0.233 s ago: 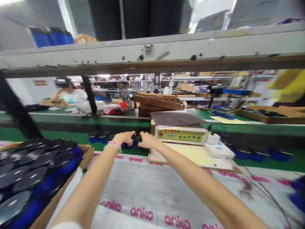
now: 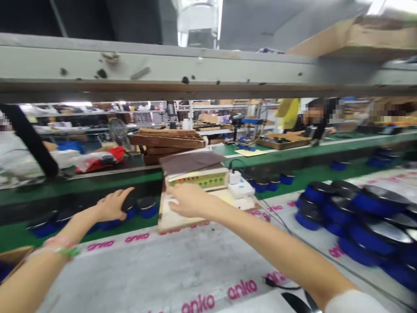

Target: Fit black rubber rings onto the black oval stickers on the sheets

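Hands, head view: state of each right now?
Left hand: open, fingers spread, beside a blue-and-black piece; contact unclear.
Right hand: fingers partly curled, by the panelled box; grip can't be told.

The left hand (image 2: 112, 206) is by blue, black-topped round containers (image 2: 148, 207) on a green surface (image 2: 143, 224); the right hand (image 2: 185, 201) is at the front of an indicator-lit control box (image 2: 213, 180). More such containers form a pile (image 2: 361, 221) at right.

The left wrist (image 2: 52, 254) is ringed by a pink band (image 2: 58, 240) and a green band (image 2: 69, 252), both blurred. The right arm (image 2: 260, 243) is covered near the frame's lower edge by a white sleeve (image 2: 355, 302); the forearm is left bare.
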`<state>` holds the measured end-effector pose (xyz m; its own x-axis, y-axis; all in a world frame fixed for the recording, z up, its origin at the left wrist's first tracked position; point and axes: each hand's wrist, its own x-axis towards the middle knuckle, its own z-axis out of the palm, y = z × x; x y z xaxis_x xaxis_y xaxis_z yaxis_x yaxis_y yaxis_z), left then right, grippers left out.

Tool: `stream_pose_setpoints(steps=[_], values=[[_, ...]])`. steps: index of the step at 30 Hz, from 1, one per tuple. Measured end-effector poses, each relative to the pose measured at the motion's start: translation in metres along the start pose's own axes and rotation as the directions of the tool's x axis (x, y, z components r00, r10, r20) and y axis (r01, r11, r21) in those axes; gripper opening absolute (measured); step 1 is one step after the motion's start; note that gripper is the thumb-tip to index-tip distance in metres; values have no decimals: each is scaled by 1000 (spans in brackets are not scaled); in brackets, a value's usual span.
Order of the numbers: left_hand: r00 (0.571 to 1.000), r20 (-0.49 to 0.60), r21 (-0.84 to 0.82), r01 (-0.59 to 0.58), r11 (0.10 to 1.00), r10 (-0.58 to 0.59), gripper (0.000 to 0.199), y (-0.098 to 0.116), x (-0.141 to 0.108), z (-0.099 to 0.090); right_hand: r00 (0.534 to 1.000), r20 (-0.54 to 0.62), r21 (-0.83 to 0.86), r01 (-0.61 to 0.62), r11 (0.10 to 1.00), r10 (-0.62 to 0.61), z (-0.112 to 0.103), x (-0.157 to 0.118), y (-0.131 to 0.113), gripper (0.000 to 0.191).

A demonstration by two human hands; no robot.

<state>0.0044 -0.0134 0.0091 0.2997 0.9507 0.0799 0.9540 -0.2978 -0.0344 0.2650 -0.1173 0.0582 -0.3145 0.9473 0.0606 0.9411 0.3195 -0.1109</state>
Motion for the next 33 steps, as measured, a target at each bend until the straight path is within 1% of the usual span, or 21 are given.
stream_pose_setpoints(steps=[1,2,3,4,5,7,9,12,14,15,17,20,22,24,26,27,29,30,31,32,33], values=[[999,-50,12,-5,1000,6,71,1,-4,-2,994,-15,-20,-104,994,104,-16,-20,27,30],[992,-128,22,-10,1000,13,65,3,-9,-5,973,-34,-44,-229,973,227,-31,-41,57,29],[972,-231,31,-35,999,42,59,6,-14,-8,937,-53,-64,-349,935,346,-43,-60,89,30],[936,-344,40,-71,997,80,53,11,-20,-11,887,-65,-83,-461,884,456,-53,-77,120,31],[885,-447,52,-117,992,128,49,18,-26,-13,840,-65,-95,-543,835,539,-58,-90,149,33],[784,-575,79,-231,970,234,41,39,-39,-15,761,-33,-103,-647,755,647,-56,-107,196,38],[732,-597,92,-346,934,330,36,65,-51,-11,712,-4,-92,-700,708,703,-40,-113,223,42],[687,-558,113,-492,863,465,42,106,-65,1,688,-9,-46,-726,686,726,-12,-113,232,41],[631,-543,155,-573,805,554,49,129,-70,8,687,-41,-10,-727,687,726,-1,-111,229,39],[592,-537,180,-615,768,601,52,140,-71,10,687,-60,6,-726,688,725,0,-111,227,38],[501,-533,230,-690,687,682,53,159,-71,9,687,-106,32,-720,693,719,-8,-112,223,38],[383,-544,292,-748,596,747,52,184,-70,5,696,-204,55,-694,718,689,-38,-133,214,43],[340,-562,306,-762,571,754,51,198,-72,7,705,-283,58,-665,745,651,-64,-167,205,54],[290,-570,308,-792,527,769,52,208,-77,14,701,-362,53,-642,765,614,-89,-215,198,64],[247,-562,301,-828,473,789,52,215,-82,27,666,-429,49,-658,751,611,-106,-270,197,65],[228,-556,300,-842,449,799,52,217,-84,35,629,-463,51,-685,727,625,-111,-297,201,65],[221,-548,295,-851,434,806,49,220,-84,53,534,-487,36,-778,627,691,-112,-346,218,66],[213,-543,296,-857,423,812,47,220,-83,62,508,-462,11,-816,578,727,-109,-365,230,69],[194,-538,299,-866,401,820,46,221,-82,70,507,-429,-10,-830,557,747,-104,-381,243,71],[185,-533,291,-876,384,825,44,221,-80,78,525,-380,-31,-830,557,761,-98,-392,256,72],[191,-529,268,-887,376,827,42,222,-79,86,556,-326,-45,-817,575,764,-91,-400,268,72]])
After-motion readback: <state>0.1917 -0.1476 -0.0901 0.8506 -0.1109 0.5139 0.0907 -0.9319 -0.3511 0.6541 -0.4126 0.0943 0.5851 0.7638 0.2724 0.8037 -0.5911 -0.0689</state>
